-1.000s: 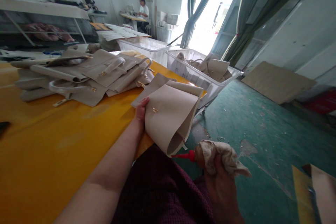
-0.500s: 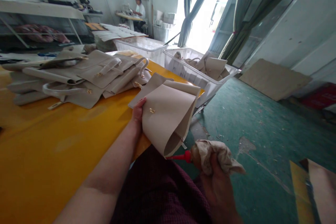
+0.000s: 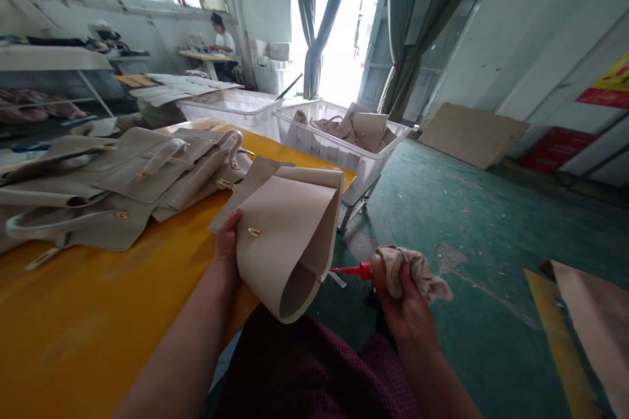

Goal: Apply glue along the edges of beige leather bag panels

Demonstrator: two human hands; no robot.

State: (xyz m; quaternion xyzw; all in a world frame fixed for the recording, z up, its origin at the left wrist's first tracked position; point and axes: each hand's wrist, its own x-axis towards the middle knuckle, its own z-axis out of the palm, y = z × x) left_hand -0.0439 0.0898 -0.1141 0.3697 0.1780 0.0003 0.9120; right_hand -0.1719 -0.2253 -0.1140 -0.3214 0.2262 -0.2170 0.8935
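Observation:
A beige handbag body (image 3: 280, 226) with a small gold clasp is tilted over the near edge of the table, its side opening turned toward my right. My left hand (image 3: 228, 245) grips it by the left side, thumb on the outer face. In my right hand (image 3: 410, 311) is a squeeze bottle (image 3: 377, 268) with a red cap and thin red nozzle. A crumpled beige cloth (image 3: 407, 268) is wrapped about the bottle, under my fingers. The nozzle tip points left and lies close to the bag's open edge; whether it touches cannot be made out.
Several beige bag pieces (image 3: 147, 163) with handles are heaped on the yellow table (image 3: 162, 314). Beyond stands a white plastic bin (image 3: 354, 154) holding more pieces. A person (image 3: 223, 42) sits at a machine far back. Cardboard (image 3: 474, 134) leans against the right wall.
The nozzle has moved from the bag's lower corner up along its open edge. My view has turned a little right and upward, shifting the scene left and down.

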